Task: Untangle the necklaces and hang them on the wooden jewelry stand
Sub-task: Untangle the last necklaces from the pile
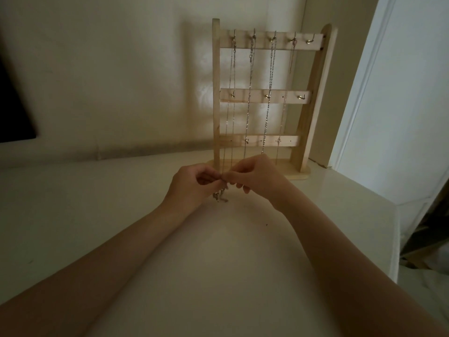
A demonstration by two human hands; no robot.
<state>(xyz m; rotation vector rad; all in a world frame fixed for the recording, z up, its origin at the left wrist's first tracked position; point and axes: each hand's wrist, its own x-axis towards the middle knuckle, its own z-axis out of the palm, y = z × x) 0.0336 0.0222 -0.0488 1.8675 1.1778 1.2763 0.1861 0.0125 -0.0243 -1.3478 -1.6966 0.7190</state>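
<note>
On a pale, glossy table (121, 239) a light wooden jewelry stand with three cross rails and small brass hooks (216, 93) stands at the far side, close to a cream wall. Four thin silver chain necklaces (269, 93) already hang from the top rail hooks, and the far-right top hook (310, 40) is bare. Just in front of the stand's base, the left hand (192, 183) and the right hand (252, 177) meet fingertip to fingertip, each with thumb and fingers curled in a pinching grip on a small tangled clump of silver chain (220, 197), part of which dangles below the fingers down to the table. The step in hand appears to be the loosening of a knot in this last piece. To do it well, the person would likely keep both pinches light and close to the knot, tease the loops apart sideways rather than pull the ends, since tension would tighten the tangle, and let the loose tail rest on the table so its weight does not drag. The light is dim, so fine links are hard to make out; lifting the work toward the eyes may help. Care seems needed near the hanging chains, whose lower ends lie just behind the hands and could snag.
</note>
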